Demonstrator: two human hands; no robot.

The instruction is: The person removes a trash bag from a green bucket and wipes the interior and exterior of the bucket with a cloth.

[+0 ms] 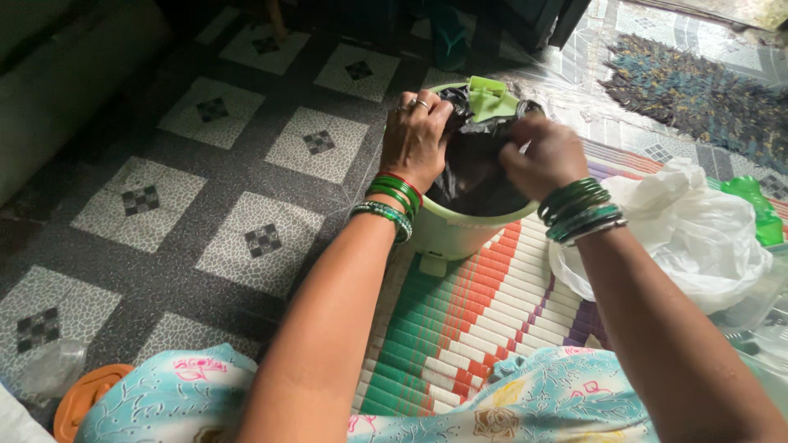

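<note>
Head view is all I have, looking down over both forearms at a pale green bin standing on the edge of a striped mat. My left hand is pinched shut on the black bag at the bin's near-left rim, fingers curled over the edge with the film bunched beneath them. My right hand is closed on the same bag at the opposite side of the rim, knuckles up, thumb hidden, so I cannot tell how much film it has gathered. Between the two grips the bag sags down into the bin, and just beyond them a bright green flap or clip sits at the far rim. I judge the bag thin, soft and very light, a little slippery and easy to tear if pulled hard against the rim; the edge near the rim, where both hands have it, looks the best place to hold. The bin seems a light, stiff plastic that could tip. Right of the right-hand grip lies a crumpled white bag with a green bottle behind it. Left of the left-hand grip is patterned tile floor.
</note>
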